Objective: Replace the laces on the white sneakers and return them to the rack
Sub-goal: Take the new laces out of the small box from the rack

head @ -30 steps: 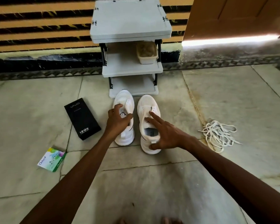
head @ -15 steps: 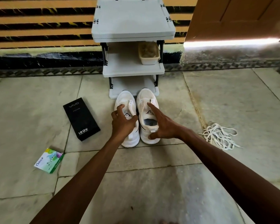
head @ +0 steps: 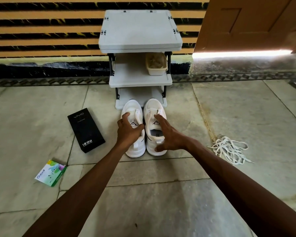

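- Head view, centre of the frame: the two white sneakers stand side by side on the stone floor (head: 178,194), heels toward me. Their toes sit right at the front lip of the grey rack (head: 140,31), by its lowest shelf.
- My left hand (head: 128,132) grips the left sneaker (head: 132,106) at the collar, with the fingers curled over the outer side and the thumb hooked in by the tongue.
- My right hand (head: 171,137) is spread wide over the right sneaker (head: 154,106). The forefinger lies along the eyelet row and the thumb is down by the heel; the fingers are fairly straight, touching rather than closed round it.
- Handling, as I judge it: these look light, with a soft upper and a stiffer sole. The padded collar and heel counter are the firm places to take hold — the tongue would just fold.
- Right of the frame: a loose heap of white laces (head: 229,149) lies on the floor, well apart from the shoes. I'd expect them to be limp and quick to tangle.
- Left of the frame: a black box (head: 85,130), with a green packet (head: 50,172) below it.
- On the rack's middle shelf, upper centre, sits a small tub (head: 156,65).
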A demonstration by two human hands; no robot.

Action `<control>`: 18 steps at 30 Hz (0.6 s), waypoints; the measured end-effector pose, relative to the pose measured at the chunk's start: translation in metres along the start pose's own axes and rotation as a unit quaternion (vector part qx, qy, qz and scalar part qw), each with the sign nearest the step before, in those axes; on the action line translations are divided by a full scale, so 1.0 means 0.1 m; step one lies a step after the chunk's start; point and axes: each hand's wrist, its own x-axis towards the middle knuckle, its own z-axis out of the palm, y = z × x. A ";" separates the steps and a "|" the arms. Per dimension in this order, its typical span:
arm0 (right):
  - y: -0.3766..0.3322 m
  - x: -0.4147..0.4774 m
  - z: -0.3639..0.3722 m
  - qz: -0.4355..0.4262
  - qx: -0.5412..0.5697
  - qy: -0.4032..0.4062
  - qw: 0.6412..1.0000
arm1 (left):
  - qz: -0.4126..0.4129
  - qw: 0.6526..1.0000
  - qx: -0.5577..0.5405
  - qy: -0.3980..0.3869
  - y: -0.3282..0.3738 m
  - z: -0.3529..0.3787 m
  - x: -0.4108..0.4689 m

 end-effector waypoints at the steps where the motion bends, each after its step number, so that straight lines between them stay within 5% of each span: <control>1: 0.01 0.00 -0.04 0.000 -0.012 -0.016 1.000 | 0.005 1.000 0.014 0.010 0.01 -0.01 0.00; 4: -0.03 -0.03 -0.31 0.002 -0.022 -0.068 0.997 | 0.085 0.993 0.048 0.072 0.11 -0.06 0.00; 7: -0.20 0.02 -0.67 0.002 0.042 0.014 0.999 | 0.161 0.983 0.030 0.088 0.34 -0.15 0.10; 11: -0.37 0.34 -1.12 0.073 0.124 0.222 0.964 | 0.128 0.991 -0.014 0.039 0.78 -0.22 0.43; 18: -0.34 1.17 -1.42 0.220 0.282 0.352 0.865 | 0.053 0.986 -0.148 0.049 1.15 -0.07 0.88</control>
